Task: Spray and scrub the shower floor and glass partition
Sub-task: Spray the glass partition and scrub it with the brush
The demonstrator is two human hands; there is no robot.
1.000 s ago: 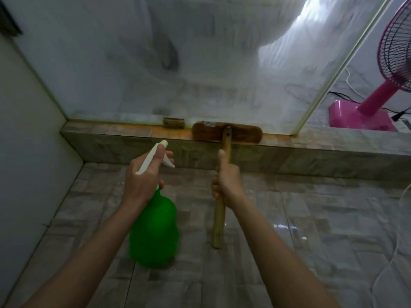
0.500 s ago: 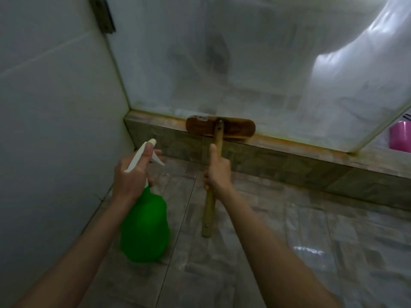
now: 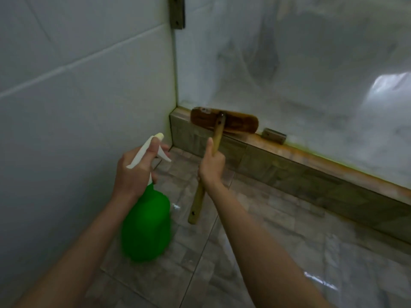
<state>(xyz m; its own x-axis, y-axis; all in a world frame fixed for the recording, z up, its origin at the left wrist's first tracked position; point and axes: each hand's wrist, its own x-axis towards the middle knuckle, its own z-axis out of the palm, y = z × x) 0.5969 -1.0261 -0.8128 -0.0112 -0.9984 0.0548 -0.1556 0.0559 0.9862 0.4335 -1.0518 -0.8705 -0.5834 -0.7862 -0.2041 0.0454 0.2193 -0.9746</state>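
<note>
Brush on the ledge, bottle ready.
Left hand (image 3: 135,172) grips the green spray bottle (image 3: 146,225); right hand (image 3: 211,167) clasps the wooden brush (image 3: 224,123) at the glass partition (image 3: 289,63).

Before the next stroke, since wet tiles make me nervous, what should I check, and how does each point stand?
1. Grip of left hand on bottle: ok.
2. Grip of right hand on brush handle: ok.
3. Seat of brush head on the ledge, at the foot of the glass: ok.
4. Aim of nozzle at glass: cannot tell.
5. Dryness of floor: not ok, wet glare shows.
6. Film off glass: not ok, streaks show.
</note>
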